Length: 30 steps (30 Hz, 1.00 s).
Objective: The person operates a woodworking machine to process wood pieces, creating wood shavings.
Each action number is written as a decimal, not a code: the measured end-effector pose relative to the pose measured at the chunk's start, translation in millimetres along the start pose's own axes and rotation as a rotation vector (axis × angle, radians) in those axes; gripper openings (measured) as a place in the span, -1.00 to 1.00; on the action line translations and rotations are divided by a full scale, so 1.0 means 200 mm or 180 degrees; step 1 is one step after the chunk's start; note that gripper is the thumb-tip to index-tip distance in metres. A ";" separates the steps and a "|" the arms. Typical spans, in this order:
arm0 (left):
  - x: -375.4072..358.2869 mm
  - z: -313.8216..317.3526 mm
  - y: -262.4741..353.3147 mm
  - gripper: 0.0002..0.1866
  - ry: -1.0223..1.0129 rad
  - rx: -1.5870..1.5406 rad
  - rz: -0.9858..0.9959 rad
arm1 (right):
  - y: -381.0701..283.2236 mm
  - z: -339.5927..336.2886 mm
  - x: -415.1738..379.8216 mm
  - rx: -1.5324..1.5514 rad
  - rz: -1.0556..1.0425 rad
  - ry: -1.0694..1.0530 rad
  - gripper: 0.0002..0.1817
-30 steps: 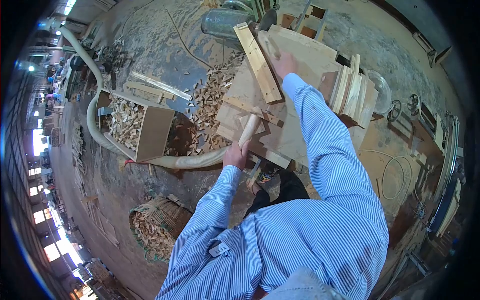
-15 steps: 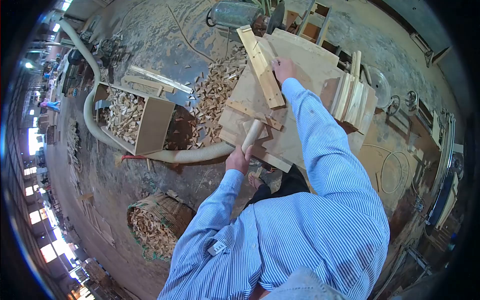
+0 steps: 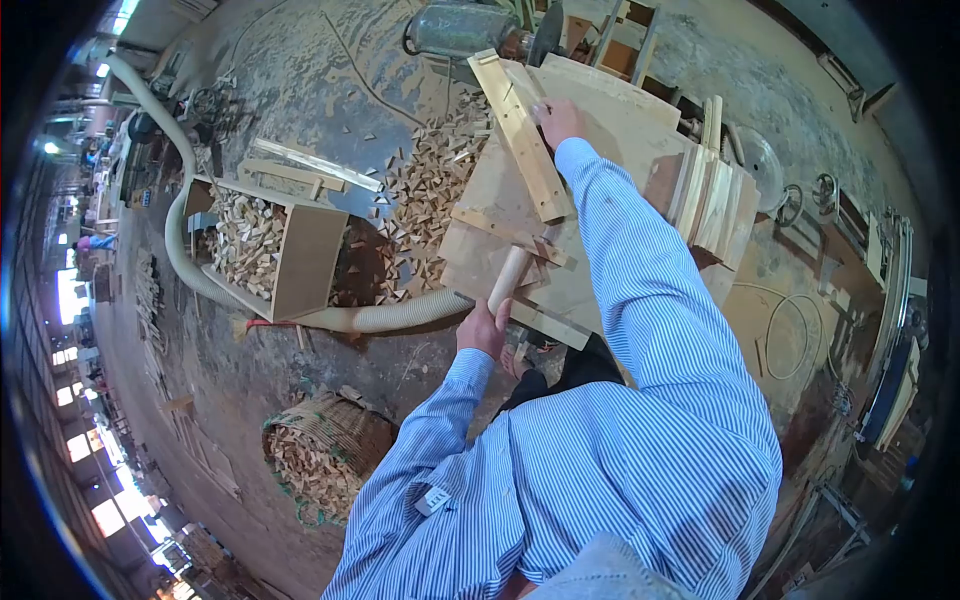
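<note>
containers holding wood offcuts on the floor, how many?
2. The wooden box sits left of the work table, beside the dust hose. The woven basket stands nearer the camera, below the left hand. Loose offcuts may hide more.

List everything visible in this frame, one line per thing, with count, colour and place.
wooden handle: one, pale, in left hand
fence strip: one, pale wood, on the table beside right hand
saw table: one, pale plywood, centre top
stacked boards: several, tan, table's right edge
offcut box: one, wooden, left
basket: one, woven, lower left
dust hose: one, cream, floor
motor: one, grey, top
left hand: gripping handle
right hand: on table by strip
</note>
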<state>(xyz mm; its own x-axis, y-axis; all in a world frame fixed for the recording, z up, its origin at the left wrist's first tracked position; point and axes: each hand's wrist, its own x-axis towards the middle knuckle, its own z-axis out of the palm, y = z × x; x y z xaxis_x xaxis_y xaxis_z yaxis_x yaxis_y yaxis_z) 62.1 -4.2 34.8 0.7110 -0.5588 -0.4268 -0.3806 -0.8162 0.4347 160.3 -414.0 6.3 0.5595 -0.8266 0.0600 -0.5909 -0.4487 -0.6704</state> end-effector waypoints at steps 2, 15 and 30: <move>0.05 0.01 0.03 -0.34 -0.0020 0.0079 -0.0006 | 0.02 -0.01 0.06 0.0030 -0.0005 0.0003 -0.61; 0.34 0.05 0.29 -0.31 0.0082 0.0171 0.0020 | 0.15 -0.08 0.43 0.0238 0.0037 0.0019 -0.70; 0.28 0.07 0.23 -0.37 0.0176 0.0195 0.0034 | 0.15 -0.34 0.16 -0.0026 -0.0294 0.0318 -0.60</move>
<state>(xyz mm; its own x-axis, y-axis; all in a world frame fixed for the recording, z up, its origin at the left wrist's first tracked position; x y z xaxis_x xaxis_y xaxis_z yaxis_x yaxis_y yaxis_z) 77.5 -74.7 19.7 0.7378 -0.5599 -0.3771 -0.4226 -0.8187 0.3888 119.6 -477.4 38.5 0.5515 -0.8111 0.1948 -0.5444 -0.5269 -0.6526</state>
